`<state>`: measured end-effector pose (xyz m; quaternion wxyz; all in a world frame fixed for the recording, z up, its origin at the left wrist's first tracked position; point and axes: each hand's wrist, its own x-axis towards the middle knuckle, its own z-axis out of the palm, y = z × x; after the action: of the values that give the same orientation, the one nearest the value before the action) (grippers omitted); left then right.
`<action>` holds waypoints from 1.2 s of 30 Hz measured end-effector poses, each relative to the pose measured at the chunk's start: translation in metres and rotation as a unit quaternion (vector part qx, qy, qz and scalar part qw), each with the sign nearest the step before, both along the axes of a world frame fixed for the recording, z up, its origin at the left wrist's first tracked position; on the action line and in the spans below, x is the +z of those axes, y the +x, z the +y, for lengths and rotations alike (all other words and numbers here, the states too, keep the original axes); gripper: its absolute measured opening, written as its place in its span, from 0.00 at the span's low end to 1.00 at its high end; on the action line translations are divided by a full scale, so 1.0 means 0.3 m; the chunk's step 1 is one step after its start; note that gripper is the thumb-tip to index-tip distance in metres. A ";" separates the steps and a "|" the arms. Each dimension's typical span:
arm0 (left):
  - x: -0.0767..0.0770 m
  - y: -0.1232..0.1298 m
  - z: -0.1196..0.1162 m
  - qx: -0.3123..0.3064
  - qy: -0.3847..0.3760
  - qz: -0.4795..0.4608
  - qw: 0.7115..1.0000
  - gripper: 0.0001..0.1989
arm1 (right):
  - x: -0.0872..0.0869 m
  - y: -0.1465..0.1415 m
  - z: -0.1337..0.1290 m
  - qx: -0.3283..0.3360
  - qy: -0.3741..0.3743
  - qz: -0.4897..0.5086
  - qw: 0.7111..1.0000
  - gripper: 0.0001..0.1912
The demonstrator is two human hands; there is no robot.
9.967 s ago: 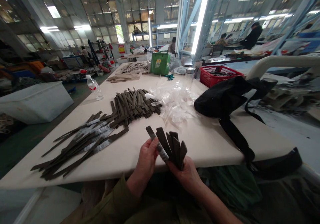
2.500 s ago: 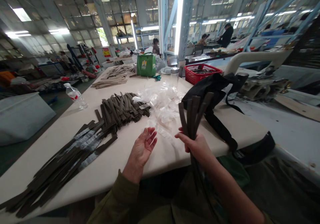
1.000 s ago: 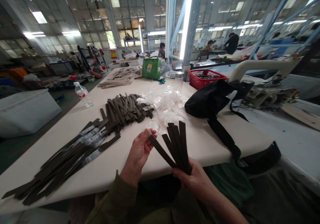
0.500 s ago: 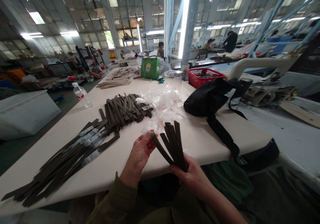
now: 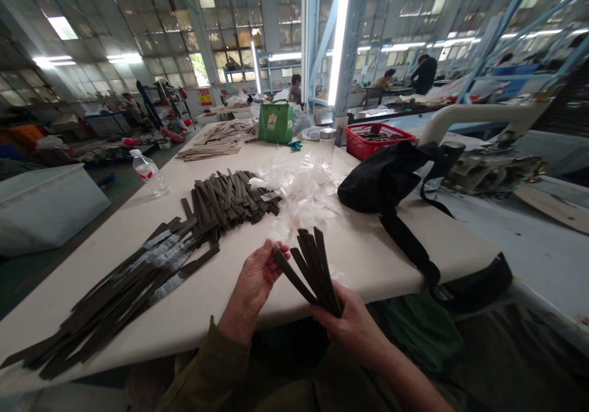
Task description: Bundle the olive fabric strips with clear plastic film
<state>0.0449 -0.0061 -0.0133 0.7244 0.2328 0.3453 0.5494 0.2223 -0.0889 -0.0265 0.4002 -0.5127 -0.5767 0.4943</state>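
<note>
Over the table's near edge, my right hand (image 5: pixel 352 320) is closed round the lower ends of several dark fabric strips (image 5: pixel 317 264), which fan out upward. My left hand (image 5: pixel 255 283) pinches the upper tip of one fabric strip (image 5: pixel 292 277) that bends away from the bunch to the left. Beyond my hands lies a heap of thin clear plastic (image 5: pixel 304 185). To the left is a pile of short dark strips (image 5: pixel 230 197). Nearer to me on that side, longer dark strips (image 5: pixel 124 289) lie with pale, shiny plastic bands across them.
A black bag (image 5: pixel 381 178) with a trailing strap lies on the table (image 5: pixel 368 264) at right, before a red basket (image 5: pixel 377 142). Farther back are a green bag (image 5: pixel 275 123), a jar (image 5: pixel 327 148) and beige strips (image 5: pixel 211 148). A plastic bottle (image 5: pixel 150 172) stands near the left edge.
Both hands and the strips they hold have shifted slightly to the left. The strips in the right hand lean a little more leftward; both grips stay the same.
</note>
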 end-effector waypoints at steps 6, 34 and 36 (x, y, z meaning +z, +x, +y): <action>0.000 0.050 -0.038 -0.043 0.062 0.042 0.996 0.13 | 0.042 -0.045 0.066 -0.020 -0.015 0.067 0.997 0.10; 0.025 -0.007 -0.029 0.060 0.114 0.036 0.991 0.13 | -0.013 -0.080 0.069 0.018 0.113 -0.073 0.991 0.21; 0.036 -0.020 -0.014 0.101 0.097 0.024 0.990 0.14 | -0.020 -0.085 0.066 0.021 0.116 -0.077 0.990 0.22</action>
<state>0.0390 -0.0103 -0.0025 0.6309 0.2794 0.3291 0.6447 0.1969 -0.0692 -0.0323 0.4010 -0.4872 -0.6696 0.3918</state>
